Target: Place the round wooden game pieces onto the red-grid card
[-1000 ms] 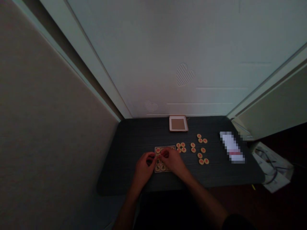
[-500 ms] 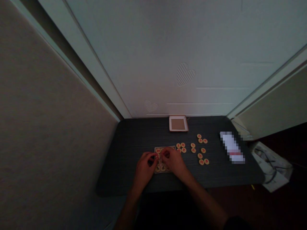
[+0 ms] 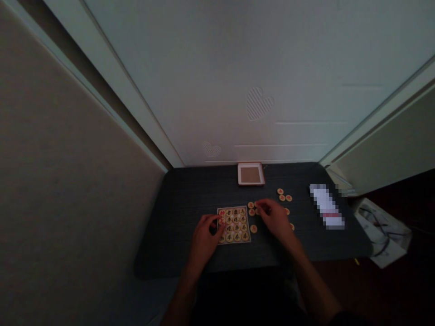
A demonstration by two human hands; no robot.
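My left hand (image 3: pixel 205 233) is at the left side of a shallow box (image 3: pixel 234 243) filled with rows of round Chinese chess pieces, mostly with black characters. Its thumb and forefinger are apart, with the fingertips at a red-marked piece (image 3: pixel 222 221) in the left column. To the right of the box, my right hand (image 3: pixel 273 217) has its fingers pinched at a chess piece in a small cluster, largely hidden by the fingertips. Beside those fingers lie two red-marked pieces (image 3: pixel 251 208). A single chess piece (image 3: pixel 253 229) sits near the box's right edge.
An open box lid (image 3: pixel 251 184) lies at the back of the dark table (image 3: pixel 190 194), against the pale wall. More loose chess pieces (image 3: pixel 282 198) are to the right, some partly behind my right hand. A pixelated flat object (image 3: pixel 326 206) lies further right; a white container (image 3: pixel 384 240) stands beyond the table.
My right hand has moved right, from over the box to the loose pieces, uncovering the rows. The left hand stays at the box's left side, thumb and forefinger now further apart.
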